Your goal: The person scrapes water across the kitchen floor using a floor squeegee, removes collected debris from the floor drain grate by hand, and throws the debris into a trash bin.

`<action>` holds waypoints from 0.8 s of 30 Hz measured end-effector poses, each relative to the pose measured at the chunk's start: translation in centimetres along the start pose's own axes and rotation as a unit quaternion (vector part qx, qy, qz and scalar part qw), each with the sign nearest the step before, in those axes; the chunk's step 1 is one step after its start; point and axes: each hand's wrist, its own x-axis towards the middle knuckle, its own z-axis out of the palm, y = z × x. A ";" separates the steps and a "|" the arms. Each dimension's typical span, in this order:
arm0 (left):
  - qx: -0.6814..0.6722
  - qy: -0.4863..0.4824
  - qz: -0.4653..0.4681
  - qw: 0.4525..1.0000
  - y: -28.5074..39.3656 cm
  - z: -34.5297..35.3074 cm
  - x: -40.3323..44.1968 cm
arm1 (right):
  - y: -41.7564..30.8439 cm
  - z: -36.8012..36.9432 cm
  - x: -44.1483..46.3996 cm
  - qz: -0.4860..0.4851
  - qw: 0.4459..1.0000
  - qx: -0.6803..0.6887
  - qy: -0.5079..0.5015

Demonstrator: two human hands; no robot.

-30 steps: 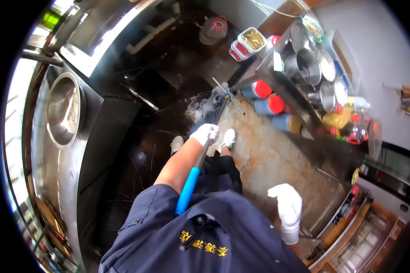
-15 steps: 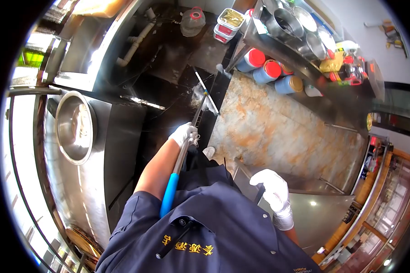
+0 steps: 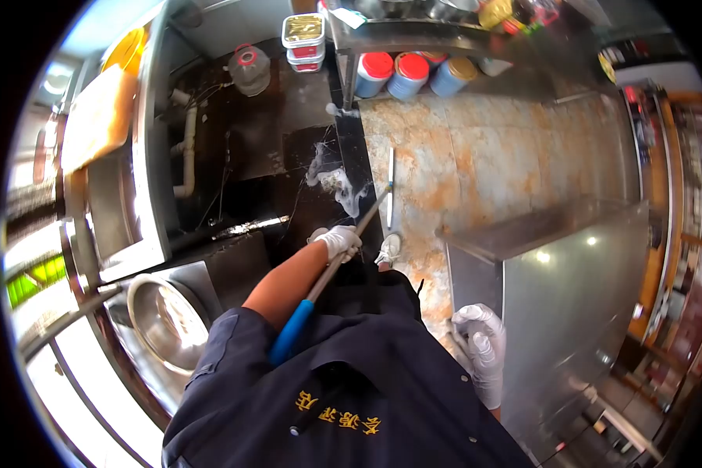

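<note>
My left hand [image 3: 341, 243], in a white glove, is closed around the metal pole [image 3: 371, 214] of a squeegee with a blue grip [image 3: 292, 331]. The squeegee's narrow white head [image 3: 391, 187] lies on the orange and grey stone floor [image 3: 476, 156], just right of a dark strip. White foam [image 3: 338, 186] sits on the dark floor to its left. At the right of my body, my right hand [image 3: 482, 343], also gloved, hangs with loosely bent fingers and nothing visible in it, close to a steel cabinet [image 3: 569, 288].
A steel bowl [image 3: 168, 322] stands at the left on a counter. Blue jars with red lids [image 3: 408, 76] sit under a steel shelf [image 3: 421, 36]. Stacked boxes [image 3: 304, 43] and a clear plastic jug [image 3: 249, 70] are at the back. A white shoe [image 3: 389, 249] shows below the squeegee head.
The view has turned. The squeegee head has moved from the dark floor beside the foam onto the stone floor. My right hand is lower, its fingers loosely bent; my left still holds the pole.
</note>
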 end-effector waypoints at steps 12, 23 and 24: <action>0.242 0.091 0.046 0.965 3.4 -13.5 -8.3 | 1.7 12.3 -2.3 -0.075 0.995 0.044 0.052; 0.246 0.186 0.122 0.943 5.6 -19.2 -14.4 | 1.3 14.6 -2.8 -0.082 0.991 0.009 0.102; 0.243 0.193 0.123 0.943 6.6 -20.4 -14.0 | 1.3 14.9 -2.7 -0.082 0.991 0.012 0.104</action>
